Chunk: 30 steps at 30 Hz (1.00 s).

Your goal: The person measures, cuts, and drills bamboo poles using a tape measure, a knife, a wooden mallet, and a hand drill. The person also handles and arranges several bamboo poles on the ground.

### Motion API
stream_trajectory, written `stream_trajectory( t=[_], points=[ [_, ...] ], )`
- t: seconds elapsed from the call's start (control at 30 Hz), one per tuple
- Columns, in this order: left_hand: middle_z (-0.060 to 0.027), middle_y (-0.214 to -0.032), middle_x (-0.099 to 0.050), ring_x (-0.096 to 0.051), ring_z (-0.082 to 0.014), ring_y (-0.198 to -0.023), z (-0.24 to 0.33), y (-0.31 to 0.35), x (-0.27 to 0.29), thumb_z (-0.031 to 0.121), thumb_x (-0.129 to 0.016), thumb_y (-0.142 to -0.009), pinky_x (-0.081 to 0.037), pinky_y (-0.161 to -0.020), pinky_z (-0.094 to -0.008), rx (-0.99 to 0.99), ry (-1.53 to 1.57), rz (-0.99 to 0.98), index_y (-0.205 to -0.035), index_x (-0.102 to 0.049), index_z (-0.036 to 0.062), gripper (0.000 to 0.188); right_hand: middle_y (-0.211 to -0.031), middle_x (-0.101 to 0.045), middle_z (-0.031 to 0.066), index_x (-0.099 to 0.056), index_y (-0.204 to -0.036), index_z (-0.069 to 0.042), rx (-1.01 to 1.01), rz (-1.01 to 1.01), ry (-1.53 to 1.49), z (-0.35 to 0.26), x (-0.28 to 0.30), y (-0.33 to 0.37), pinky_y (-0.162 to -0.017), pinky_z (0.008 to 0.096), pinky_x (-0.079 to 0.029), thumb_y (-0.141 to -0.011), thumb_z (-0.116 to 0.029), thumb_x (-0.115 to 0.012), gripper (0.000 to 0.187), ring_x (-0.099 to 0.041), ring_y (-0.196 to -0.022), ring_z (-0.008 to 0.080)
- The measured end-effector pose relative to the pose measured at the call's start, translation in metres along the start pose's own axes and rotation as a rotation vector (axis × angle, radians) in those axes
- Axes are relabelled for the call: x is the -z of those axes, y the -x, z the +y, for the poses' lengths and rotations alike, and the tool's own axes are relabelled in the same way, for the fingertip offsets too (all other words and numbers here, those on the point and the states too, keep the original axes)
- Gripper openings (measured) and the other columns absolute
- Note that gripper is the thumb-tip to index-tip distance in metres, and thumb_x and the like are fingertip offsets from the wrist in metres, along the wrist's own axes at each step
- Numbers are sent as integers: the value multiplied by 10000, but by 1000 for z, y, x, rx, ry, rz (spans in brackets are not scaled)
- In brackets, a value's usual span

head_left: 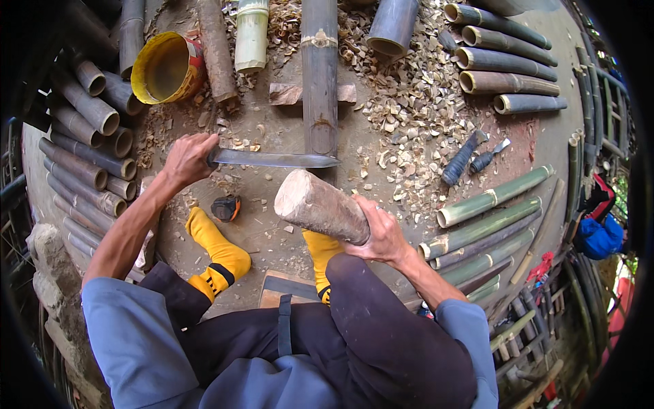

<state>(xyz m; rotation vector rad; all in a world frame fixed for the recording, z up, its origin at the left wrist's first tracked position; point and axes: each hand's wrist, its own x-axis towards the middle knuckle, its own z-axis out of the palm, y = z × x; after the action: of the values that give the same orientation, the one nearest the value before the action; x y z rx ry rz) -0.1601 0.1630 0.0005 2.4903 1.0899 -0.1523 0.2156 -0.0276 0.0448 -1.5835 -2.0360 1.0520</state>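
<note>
My left hand (189,160) is closed round the handle of a long knife (272,159). Its blade points right and lies across the near end of a dark bamboo pole (320,88). That pole runs away from me over a short wooden block (286,94). In my right hand (381,230) is a thick wooden log (323,204), gripped near its lower end. The log's pale cut face tilts up and left, just below the blade; whether the two touch I cannot tell. My feet in yellow socks (221,249) are below.
A tape measure (226,208) lies by my left foot. Two chisel-like tools (463,160) rest at the right among wood chips (409,112). Cut bamboo tubes (85,109) are stacked left, with more at far right and green bamboo lengths (497,196) nearer. A yellow bucket (167,68) stands far left.
</note>
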Motion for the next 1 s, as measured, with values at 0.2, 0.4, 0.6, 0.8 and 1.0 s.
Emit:
stream_trajectory(
  t=[0.2, 0.4, 0.6, 0.8, 1.0],
  points=[
    [-133, -724, -545, -566, -347, -683, 2, -5, 3, 124, -670, -638, -461, -610, -427, 29, -9, -9, -830, -476, 65, 279, -1038, -611, 211, -436, -1238, 38, -21, -21, -12, 1, 1, 0, -694, 392, -533, -597, -308, -812, 820, -649, -826, 325],
    [-138, -730, -549, -571, -356, -693, -3, -7, 4, 121, -663, -644, -457, -607, -441, 14, -8, -49, -835, -472, 65, 276, -1039, -586, 209, -455, -1244, 40, 274, -3, -74, -4, 15, -10, -785, 414, -523, -538, -320, -809, 868, -617, -887, 357],
    [-137, -742, -559, -576, -362, -690, -6, -7, 4, 90, -641, -648, -472, -601, -454, -7, -9, -59, -848, -472, 61, 263, -1027, -580, 216, -434, -1224, 53, 523, -25, -80, 8, 23, -33, -740, 411, -525, -519, -300, -834, 885, -616, -849, 348],
    [-118, -767, -548, -572, -325, -759, -8, -8, -4, 69, -652, -620, -446, -663, -409, -32, -85, -51, -849, -457, 61, 301, -947, -578, 184, -445, -1267, -3, 197, -166, 149, 22, 14, -45, -735, 402, -543, -530, -359, -815, 899, -616, -806, 329],
    [-114, -791, -559, -582, -313, -765, -1, -9, -4, 32, -618, -625, -461, -677, -411, -21, -108, -36, -909, -484, 56, 316, -876, -590, 164, -516, -1177, -26, 355, -203, 109, 43, 28, -71, -656, 405, -513, -614, -275, -733, 652, -614, -764, 282]
  ],
)
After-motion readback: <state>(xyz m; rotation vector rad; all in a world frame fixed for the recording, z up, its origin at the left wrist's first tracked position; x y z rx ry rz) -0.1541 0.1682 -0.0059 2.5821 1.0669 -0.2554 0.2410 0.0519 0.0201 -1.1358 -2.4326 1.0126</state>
